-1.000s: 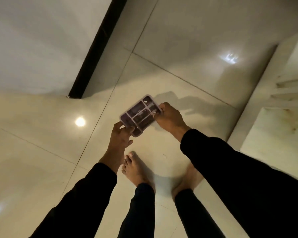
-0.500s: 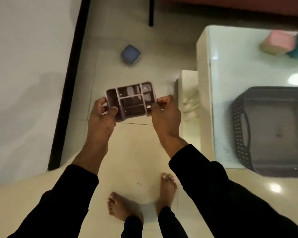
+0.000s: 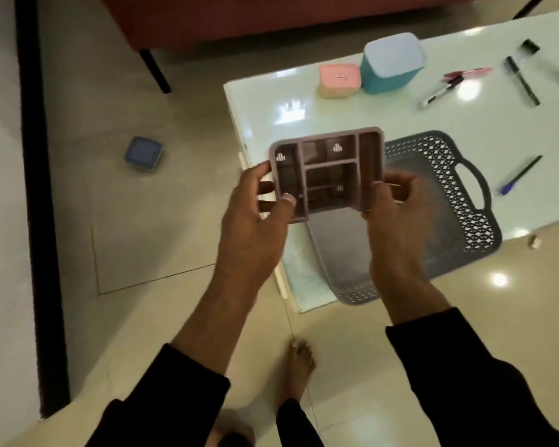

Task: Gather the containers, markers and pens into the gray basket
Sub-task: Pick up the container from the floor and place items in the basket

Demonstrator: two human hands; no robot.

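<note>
Both hands, left hand [image 3: 255,201] and right hand [image 3: 392,204], grip the stiff, probably light mauve plastic divided tray [image 3: 328,172] by its short edges.

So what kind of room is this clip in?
Most likely a home living room: a low glossy table, a red sofa on thin dark legs behind it, and a tiled floor walked barefoot.

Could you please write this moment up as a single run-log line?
left hand + right hand: grip purple divided tray | tray above gray basket | basket: looks empty | blue container: on floor
</note>
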